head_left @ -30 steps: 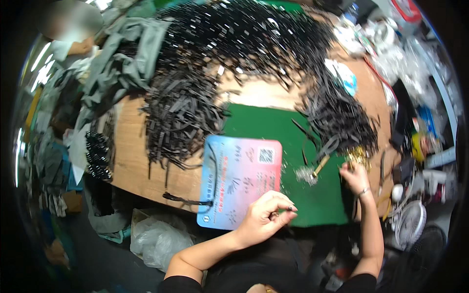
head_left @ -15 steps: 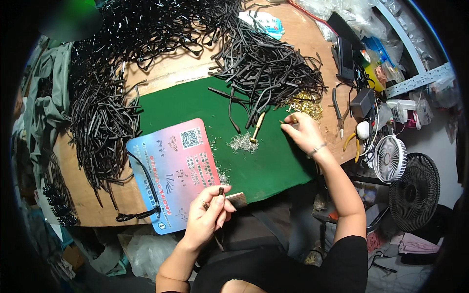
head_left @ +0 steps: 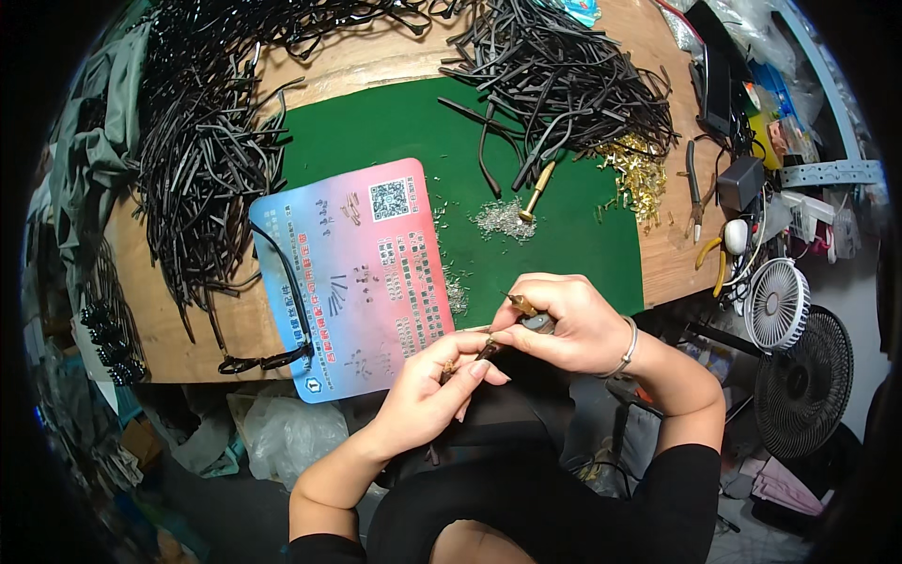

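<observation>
My left hand (head_left: pixel 434 393) is closed on a dark eyeglass temple (head_left: pixel 488 350), whose end points toward my right hand. A small brass-coloured piece (head_left: pixel 448 368) shows between its fingers. My right hand (head_left: pixel 573 324) is closed, thumb and finger meeting the temple's end. Within its curled fingers sits a brass-coloured tool (head_left: pixel 524 305) with a thin dark tip; its exact kind is unclear. Both hands meet at the front edge of the green mat (head_left: pixel 573 258). On the mat are a pile of tiny silver screws (head_left: pixel 503 220) and a small hammer (head_left: pixel 536 193) with a yellowish handle.
A blue-and-pink printed card (head_left: pixel 362 310) lies left, a dark eyeglass frame (head_left: pixel 249 363) over its edge. Dark temples (head_left: pixel 564 89) heap at the back, more temples (head_left: pixel 193 188) left. Golden small parts (head_left: pixel 639 179), pliers (head_left: pixel 694 193) and a white fan (head_left: pixel 770 303) stand right.
My right hand has come from beside the golden parts down and left to meet my left hand. My left hand has shifted slightly right. The view has tilted, moving the table upward.
</observation>
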`<state>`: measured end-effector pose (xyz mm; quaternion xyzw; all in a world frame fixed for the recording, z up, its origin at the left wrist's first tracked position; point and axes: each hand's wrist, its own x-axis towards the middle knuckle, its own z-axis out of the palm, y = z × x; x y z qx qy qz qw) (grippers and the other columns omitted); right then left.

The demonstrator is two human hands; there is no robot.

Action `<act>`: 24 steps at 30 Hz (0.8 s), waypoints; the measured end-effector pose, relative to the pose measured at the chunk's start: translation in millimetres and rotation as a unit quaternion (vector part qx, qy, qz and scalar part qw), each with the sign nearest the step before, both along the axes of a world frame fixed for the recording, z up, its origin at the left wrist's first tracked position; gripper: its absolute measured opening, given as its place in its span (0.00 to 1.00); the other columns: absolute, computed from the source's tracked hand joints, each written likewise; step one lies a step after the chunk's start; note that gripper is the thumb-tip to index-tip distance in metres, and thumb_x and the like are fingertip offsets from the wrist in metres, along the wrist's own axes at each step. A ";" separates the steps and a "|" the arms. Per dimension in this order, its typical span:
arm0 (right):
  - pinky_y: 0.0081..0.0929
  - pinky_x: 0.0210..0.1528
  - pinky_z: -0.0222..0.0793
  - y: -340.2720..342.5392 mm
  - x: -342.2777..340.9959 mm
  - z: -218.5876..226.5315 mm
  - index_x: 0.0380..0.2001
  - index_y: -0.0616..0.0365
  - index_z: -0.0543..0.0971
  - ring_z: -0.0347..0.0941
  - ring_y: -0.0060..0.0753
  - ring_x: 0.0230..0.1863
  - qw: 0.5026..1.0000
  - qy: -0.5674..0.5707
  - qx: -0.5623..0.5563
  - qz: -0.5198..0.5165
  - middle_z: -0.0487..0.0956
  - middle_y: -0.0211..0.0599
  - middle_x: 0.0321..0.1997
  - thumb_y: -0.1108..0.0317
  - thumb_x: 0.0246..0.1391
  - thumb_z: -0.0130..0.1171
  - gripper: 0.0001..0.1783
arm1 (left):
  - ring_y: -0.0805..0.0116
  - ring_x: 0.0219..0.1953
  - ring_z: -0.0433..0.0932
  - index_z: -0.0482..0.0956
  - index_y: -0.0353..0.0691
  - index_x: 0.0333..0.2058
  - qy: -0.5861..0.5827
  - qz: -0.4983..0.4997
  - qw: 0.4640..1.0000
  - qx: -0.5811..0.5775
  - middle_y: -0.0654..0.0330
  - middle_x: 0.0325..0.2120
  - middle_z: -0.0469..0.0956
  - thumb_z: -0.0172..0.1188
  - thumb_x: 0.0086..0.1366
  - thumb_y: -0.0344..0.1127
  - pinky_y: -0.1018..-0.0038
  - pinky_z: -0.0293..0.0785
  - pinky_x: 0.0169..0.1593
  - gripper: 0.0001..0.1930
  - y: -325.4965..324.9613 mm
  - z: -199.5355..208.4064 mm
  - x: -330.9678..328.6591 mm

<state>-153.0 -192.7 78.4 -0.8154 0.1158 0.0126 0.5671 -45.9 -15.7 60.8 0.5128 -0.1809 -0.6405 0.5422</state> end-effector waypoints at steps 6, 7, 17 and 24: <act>0.28 0.29 0.70 -0.6 5.4 -4.9 0.27 0.63 0.75 0.75 0.39 0.28 0.999 -0.027 0.002 0.030 0.75 0.40 0.27 0.72 0.46 0.59 0.06 | 0.85 0.15 0.62 0.67 0.34 0.50 0.068 0.009 0.998 0.012 0.58 0.30 0.78 0.48 0.67 0.33 0.88 0.59 0.20 0.15 7.9 -3.3 6.3; 0.28 0.30 0.70 -1.3 4.8 -6.1 0.27 0.63 0.75 0.74 0.39 0.28 0.999 -0.034 -0.004 0.042 0.75 0.40 0.27 0.72 0.45 0.59 0.06 | 0.86 0.16 0.62 0.66 0.33 0.52 0.084 0.001 0.996 0.013 0.59 0.31 0.78 0.47 0.67 0.33 0.88 0.59 0.20 0.16 8.9 -3.9 7.5; 0.20 0.26 0.67 -11.0 10.1 -14.7 0.28 0.63 0.76 0.71 0.21 0.25 0.962 0.073 0.257 0.051 0.76 0.31 0.27 0.64 0.50 0.60 0.11 | 0.86 0.15 0.61 0.70 0.35 0.44 0.094 -0.038 0.995 0.002 0.61 0.28 0.79 0.49 0.66 0.32 0.88 0.56 0.19 0.10 0.6 -8.5 14.4; 0.11 0.20 0.61 0.4 0.3 -36.6 0.37 0.62 0.73 0.64 0.13 0.20 0.897 0.163 0.410 -0.034 0.73 0.29 0.29 0.58 0.50 0.63 0.19 | 0.80 0.27 0.71 0.66 0.34 0.48 0.003 0.004 0.998 -0.060 0.59 0.33 0.77 0.46 0.67 0.30 0.82 0.67 0.33 0.13 1.5 -12.1 -1.3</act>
